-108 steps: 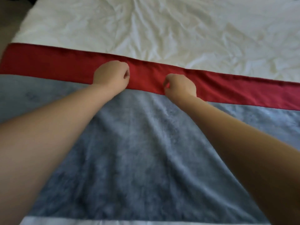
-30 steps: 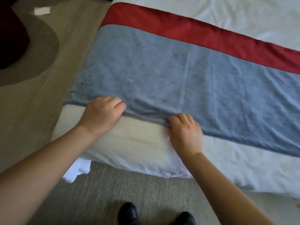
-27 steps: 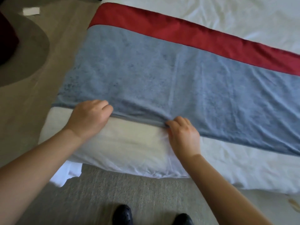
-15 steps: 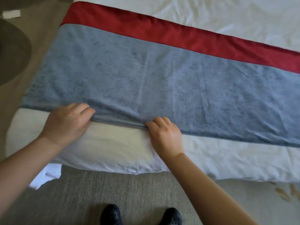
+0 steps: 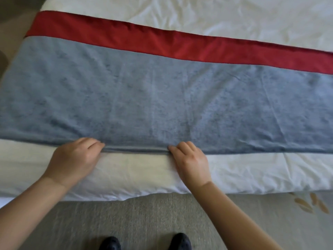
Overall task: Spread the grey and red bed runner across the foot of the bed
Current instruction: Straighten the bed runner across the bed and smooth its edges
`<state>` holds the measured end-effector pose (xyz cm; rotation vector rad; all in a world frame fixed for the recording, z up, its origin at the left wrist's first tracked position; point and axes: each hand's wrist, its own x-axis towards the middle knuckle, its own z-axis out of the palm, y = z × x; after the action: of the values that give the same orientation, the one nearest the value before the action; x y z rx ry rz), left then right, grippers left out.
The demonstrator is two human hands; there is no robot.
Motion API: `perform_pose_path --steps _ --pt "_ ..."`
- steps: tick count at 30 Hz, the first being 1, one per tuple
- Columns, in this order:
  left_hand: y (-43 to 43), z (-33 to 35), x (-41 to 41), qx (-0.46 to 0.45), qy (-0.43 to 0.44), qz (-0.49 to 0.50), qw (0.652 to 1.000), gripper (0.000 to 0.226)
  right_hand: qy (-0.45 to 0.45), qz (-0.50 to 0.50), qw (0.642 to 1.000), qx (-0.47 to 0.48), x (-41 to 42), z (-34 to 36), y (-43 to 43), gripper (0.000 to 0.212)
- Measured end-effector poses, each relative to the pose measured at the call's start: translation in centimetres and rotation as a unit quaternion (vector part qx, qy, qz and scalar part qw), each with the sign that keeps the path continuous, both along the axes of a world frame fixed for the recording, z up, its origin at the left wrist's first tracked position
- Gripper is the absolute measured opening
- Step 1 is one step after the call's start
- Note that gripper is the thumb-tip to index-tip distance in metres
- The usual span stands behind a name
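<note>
The bed runner (image 5: pixel 162 105) lies flat across the white bed (image 5: pixel 234 17), its wide grey band toward me and a red stripe (image 5: pixel 162 44) along the far side. My left hand (image 5: pixel 73 157) pinches the runner's near grey hem, fingers curled over the edge. To its right, my right hand (image 5: pixel 191 159) grips the same hem. Between the two hands the hem is bunched into a narrow fold. The runner's ends run out of view on both sides.
White duvet (image 5: pixel 252 170) shows as a strip between the runner and the foot edge of the bed. Grey carpet (image 5: pixel 153 217) lies below, with my two black shoes (image 5: pixel 144 241) at the bottom edge. A leaf pattern marks the carpet at lower right.
My hands left the red stripe and took the near grey hem. Over the last second they slid rightward along the hem, away from the bed's left corner, and the view followed.
</note>
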<state>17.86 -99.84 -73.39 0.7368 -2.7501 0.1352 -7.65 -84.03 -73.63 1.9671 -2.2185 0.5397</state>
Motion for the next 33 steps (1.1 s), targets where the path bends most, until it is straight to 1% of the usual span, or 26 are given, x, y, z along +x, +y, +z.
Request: perform_pose_path --steps 2,5,8,11,15,20,24,27,29,33 --pt "0.3 0.0 -1.0 0.006 -0.011 0.011 1.000 0.031 -0.006 0.006 1.000 -0.002 -0.7 -0.1 0.1 0.023" --pt "1.9 0.4 -4.5 0.024 0.004 -0.010 1.000 0.032 -0.003 0.004 1.000 0.005 -3.0 0.0 1.0 0.016" --pt "4.6 1.1 -10.6 0.052 0.015 -0.039 0.998 0.021 0.014 -0.022 1.000 0.016 -6.5 0.2 2.8 0.018" --pt "7.8 1.6 -17.2 0.087 -0.008 -0.062 0.994 0.013 0.025 -0.050 0.998 0.030 -9.9 0.4 4.5 0.020" --pt "11.6 1.9 -23.6 0.108 -0.034 -0.062 0.992 0.013 0.046 -0.071 0.996 0.035 -12.8 0.6 6.3 0.018" --pt "13.8 1.5 -25.9 0.127 -0.039 -0.037 0.990 0.024 0.053 -0.063 0.996 0.029 -13.6 0.0 8.3 0.015" --pt "15.1 1.0 -25.4 0.142 -0.063 -0.011 0.988 0.021 0.041 -0.049 0.998 0.027 -13.6 -0.4 9.5 0.015" --pt "15.3 1.0 -27.1 0.150 -0.068 0.009 0.986 0.014 0.045 -0.047 0.998 0.018 -15.3 -0.3 9.9 0.013" --pt "16.0 1.2 -29.0 0.150 -0.055 -0.005 0.987 0.013 0.047 -0.073 0.996 0.015 -17.5 -0.1 10.7 0.013" --pt "18.5 1.7 -34.0 0.146 -0.052 -0.052 0.987 0.021 0.063 -0.143 0.987 0.022 -22.9 0.6 13.7 0.016"
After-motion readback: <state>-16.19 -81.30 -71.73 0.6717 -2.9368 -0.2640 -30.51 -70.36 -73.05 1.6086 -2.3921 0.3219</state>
